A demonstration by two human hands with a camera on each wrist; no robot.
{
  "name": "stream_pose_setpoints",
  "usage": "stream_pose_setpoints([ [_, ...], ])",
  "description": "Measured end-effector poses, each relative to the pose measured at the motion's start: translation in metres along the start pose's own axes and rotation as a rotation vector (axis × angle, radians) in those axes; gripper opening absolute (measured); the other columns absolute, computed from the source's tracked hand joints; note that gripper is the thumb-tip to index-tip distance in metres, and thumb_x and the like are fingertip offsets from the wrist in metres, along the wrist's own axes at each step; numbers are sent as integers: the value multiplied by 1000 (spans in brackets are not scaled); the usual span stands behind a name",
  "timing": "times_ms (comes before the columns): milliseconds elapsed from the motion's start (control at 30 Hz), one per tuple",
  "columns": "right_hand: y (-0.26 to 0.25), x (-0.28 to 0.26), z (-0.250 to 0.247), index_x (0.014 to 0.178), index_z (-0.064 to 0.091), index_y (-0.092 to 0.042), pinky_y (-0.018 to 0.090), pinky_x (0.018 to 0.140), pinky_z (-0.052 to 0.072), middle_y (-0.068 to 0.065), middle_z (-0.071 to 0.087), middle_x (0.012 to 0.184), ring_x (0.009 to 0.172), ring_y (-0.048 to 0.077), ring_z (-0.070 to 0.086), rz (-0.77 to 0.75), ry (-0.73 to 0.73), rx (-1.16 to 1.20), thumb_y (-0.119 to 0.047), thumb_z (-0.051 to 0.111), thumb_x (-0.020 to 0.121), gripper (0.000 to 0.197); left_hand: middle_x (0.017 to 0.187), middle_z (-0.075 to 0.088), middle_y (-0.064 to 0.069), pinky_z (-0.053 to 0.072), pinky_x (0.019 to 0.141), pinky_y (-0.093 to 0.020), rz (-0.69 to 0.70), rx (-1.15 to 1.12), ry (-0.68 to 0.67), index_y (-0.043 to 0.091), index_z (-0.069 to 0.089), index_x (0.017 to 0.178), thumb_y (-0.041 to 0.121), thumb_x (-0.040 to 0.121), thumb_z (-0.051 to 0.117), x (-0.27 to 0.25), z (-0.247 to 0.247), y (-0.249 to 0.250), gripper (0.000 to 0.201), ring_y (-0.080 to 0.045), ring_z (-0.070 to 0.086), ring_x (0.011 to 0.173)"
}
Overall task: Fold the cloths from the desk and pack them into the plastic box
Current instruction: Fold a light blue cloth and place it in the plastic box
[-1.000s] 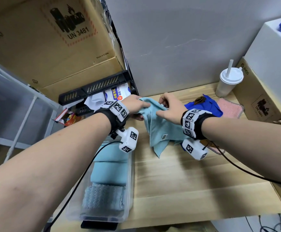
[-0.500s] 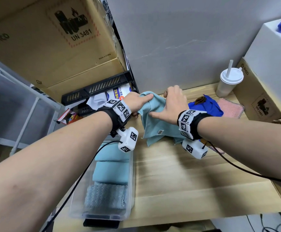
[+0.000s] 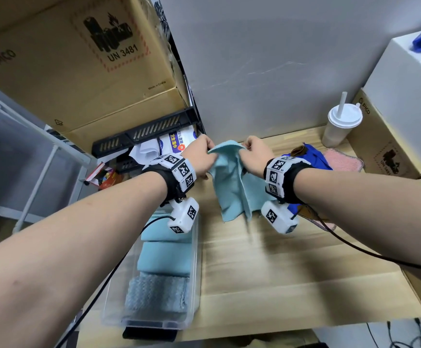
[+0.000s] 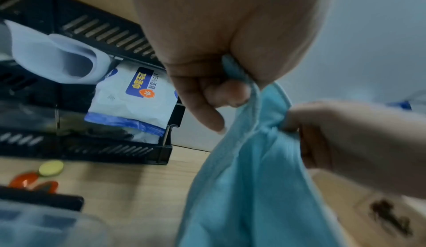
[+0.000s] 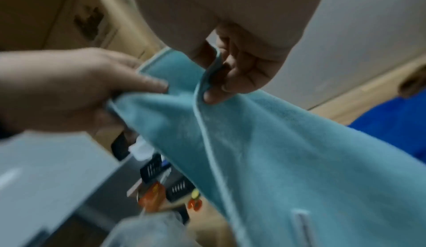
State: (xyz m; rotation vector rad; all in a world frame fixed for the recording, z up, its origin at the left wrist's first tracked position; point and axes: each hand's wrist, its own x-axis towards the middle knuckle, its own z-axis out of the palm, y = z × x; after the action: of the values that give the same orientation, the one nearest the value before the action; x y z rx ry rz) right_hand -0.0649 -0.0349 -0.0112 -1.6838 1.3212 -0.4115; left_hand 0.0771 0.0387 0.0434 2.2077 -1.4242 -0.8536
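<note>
A light teal cloth (image 3: 232, 182) hangs above the wooden desk (image 3: 292, 272), held up by its top edge. My left hand (image 3: 199, 156) pinches one end of that edge and my right hand (image 3: 254, 153) pinches the other, a short span apart. In the left wrist view the left hand's thumb and fingers clamp the teal cloth (image 4: 248, 178); in the right wrist view the right hand's fingers fold over the hem of the teal cloth (image 5: 265, 150). A clear plastic box (image 3: 197, 259) at the desk's left holds three folded cloths. A blue cloth (image 3: 316, 156) and a pink cloth (image 3: 342, 160) lie behind my right wrist.
A lidded white cup with a straw (image 3: 341, 126) stands at the back right beside cardboard boxes (image 3: 385, 146). A black rack (image 3: 144, 136) with a wipes pack (image 3: 176, 144) sits at the back left under a large carton (image 3: 79, 59). A cable (image 3: 355, 249) trails across the desk.
The teal cloth has been lifted off the desk and now hangs. Both hands rose and shifted to pinch its top edge.
</note>
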Motion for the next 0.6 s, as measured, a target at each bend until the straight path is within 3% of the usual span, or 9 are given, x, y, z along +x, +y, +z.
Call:
stream_pose_setpoints([
  [100,-11,1,-7,76,43,-12,24,42,44,13,59,60,43,25,61,284,-29,376,-7,37,91,17,76,49,-6,45,50,-30,72,210,51,15,36,99,5,90,44,-1,3,-5,16,-25,51,57],
  [167,-16,1,-11,73,46,-5,21,43,41,11,59,54,44,22,59,391,-45,504,-4,35,90,21,68,47,0,40,59,-31,123,283,83,19,38,85,3,84,48,2,5,-10,19,-29,47,64],
  [233,-22,2,-13,72,47,-4,21,44,41,7,56,52,46,21,62,436,11,637,-3,32,91,24,60,43,4,33,55,-28,156,274,114,20,35,67,2,77,52,7,7,-14,27,-27,42,62],
  [333,-23,2,-16,75,53,-4,23,48,50,3,59,50,55,17,68,473,39,803,-4,32,94,28,56,42,5,30,51,-25,228,279,64,19,35,59,3,74,57,8,12,-12,31,-16,39,54],
  [467,-24,1,-15,85,54,-2,23,47,54,5,67,61,56,20,72,504,-50,1048,-3,26,96,30,61,50,4,34,49,-20,219,218,1,20,42,65,0,74,54,9,14,-14,25,-13,45,54],
  [600,-31,-1,-14,85,52,3,28,51,59,13,67,75,57,23,71,483,-71,1143,0,23,95,31,67,47,-1,37,53,-28,179,167,-43,17,38,87,-3,78,46,10,19,-18,23,-19,41,57],
])
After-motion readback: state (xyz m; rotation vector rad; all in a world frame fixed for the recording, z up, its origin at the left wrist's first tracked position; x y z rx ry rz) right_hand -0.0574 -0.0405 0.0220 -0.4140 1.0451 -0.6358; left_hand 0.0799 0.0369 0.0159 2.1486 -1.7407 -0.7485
